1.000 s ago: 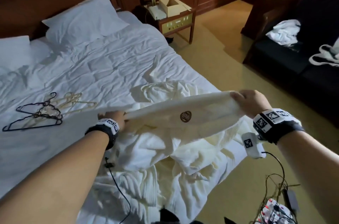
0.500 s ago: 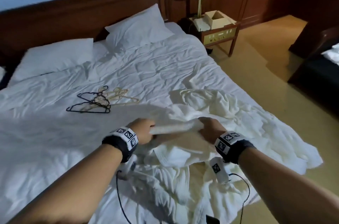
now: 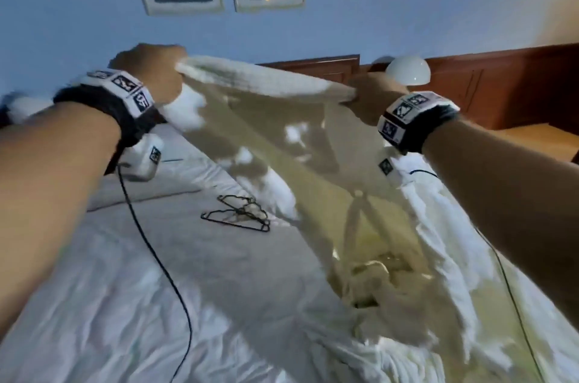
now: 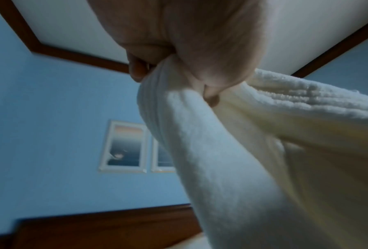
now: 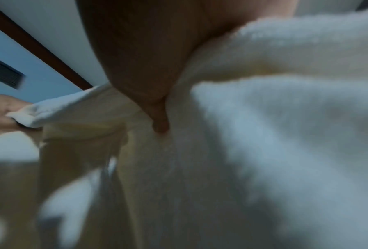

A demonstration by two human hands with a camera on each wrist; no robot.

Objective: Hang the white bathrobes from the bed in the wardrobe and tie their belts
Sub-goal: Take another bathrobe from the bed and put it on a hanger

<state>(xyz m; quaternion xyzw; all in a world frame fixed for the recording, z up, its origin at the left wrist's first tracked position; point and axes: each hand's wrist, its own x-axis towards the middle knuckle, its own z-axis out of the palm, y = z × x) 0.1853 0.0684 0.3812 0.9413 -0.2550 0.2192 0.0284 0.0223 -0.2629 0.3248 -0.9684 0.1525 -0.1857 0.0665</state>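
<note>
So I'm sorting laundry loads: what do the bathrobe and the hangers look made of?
Bathrobe: cream-white terry or ribbed cotton by the look; looped, fuzzy pile shows near the left hand. Hangers: thin dark wire, likely metal or coated; too small to be sure.

Your bathrobe (image 3: 313, 182) is stretched between your left hand (image 3: 150, 75) and right hand (image 3: 372, 94), so it's basically a curtain blocking the middle and right of the bed (image 3: 156, 304). Its lower end still bunches on the sheets near right. The left half of the mattress is open, you could pass a hand there. Watch the pile of hangers (image 3: 238, 216) lying just left of the hanging cloth, and the black cable (image 3: 150, 244) trailing across the near-left sheets. Lamp (image 3: 407, 69) sits far right.
</note>
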